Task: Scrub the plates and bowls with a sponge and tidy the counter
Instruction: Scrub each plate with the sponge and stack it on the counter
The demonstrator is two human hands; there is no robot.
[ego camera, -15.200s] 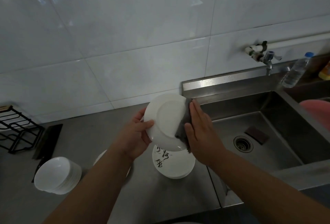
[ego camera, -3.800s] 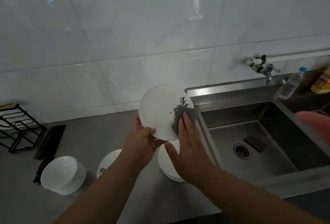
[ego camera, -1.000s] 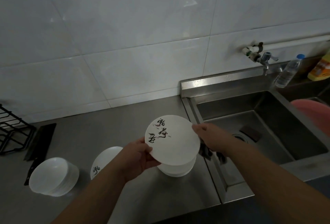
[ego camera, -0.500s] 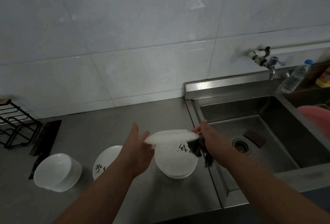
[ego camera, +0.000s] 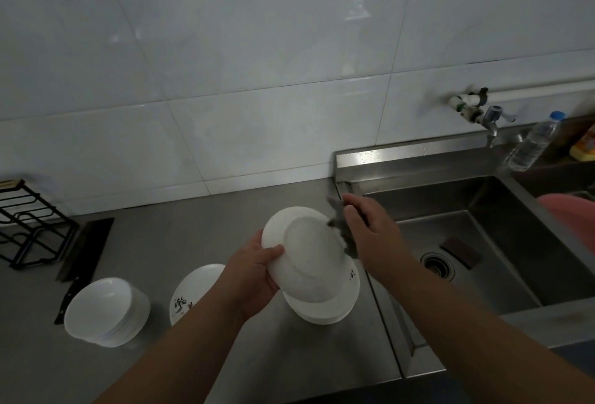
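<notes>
At centre frame, the left hand grips a tilted white plate by its rim, underside showing, while the right hand pinches a dark sponge against the plate's right edge. The plate hangs just above a stack of plates on the steel desk, left of the sink. The step looks like scrubbing the underside, and the next move likely calls for sweeping the sponge across the base.
</notes>
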